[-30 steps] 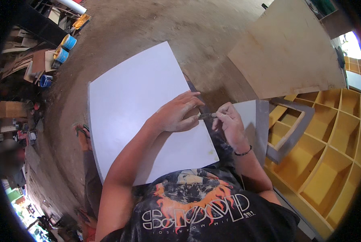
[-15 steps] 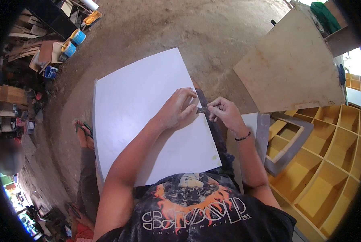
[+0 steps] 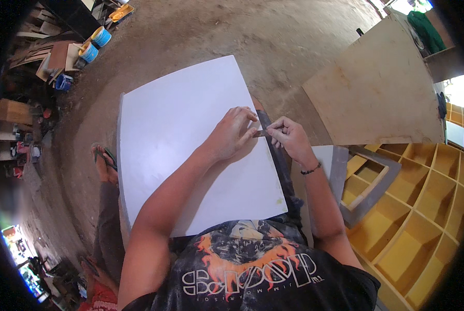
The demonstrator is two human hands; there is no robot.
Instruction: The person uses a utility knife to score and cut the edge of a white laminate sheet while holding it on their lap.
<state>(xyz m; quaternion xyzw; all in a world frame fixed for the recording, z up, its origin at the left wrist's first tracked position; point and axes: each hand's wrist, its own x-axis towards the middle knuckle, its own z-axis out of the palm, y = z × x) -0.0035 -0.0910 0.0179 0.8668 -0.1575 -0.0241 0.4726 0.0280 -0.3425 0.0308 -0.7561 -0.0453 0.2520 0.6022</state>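
Note:
A large white panel (image 3: 180, 140) lies across my lap. My left hand (image 3: 231, 133) rests on it near the right edge, its fingers and thumb apart. The tip of that thumb meets one end of a small, flat dark strip (image 3: 261, 133); whether it presses on it I cannot tell. Just past the edge, my right hand (image 3: 290, 139) is closed, pinching the strip's other end between thumb and fingers. The strip lies across the panel's right edge. Its exact kind is too small to make out.
At the right stands a yellow wooden unit with compartments (image 3: 418, 228), a grey-edged frame (image 3: 369, 181) lying on it. A big beige board (image 3: 377, 83) is behind. Paint buckets (image 3: 89, 52) and wood scraps line the far left. Another person's sandalled foot (image 3: 103, 161) is beside the panel.
My right hand has come slightly closer to the left thumb, and less of the strip shows between them. The whole view has shifted a little.

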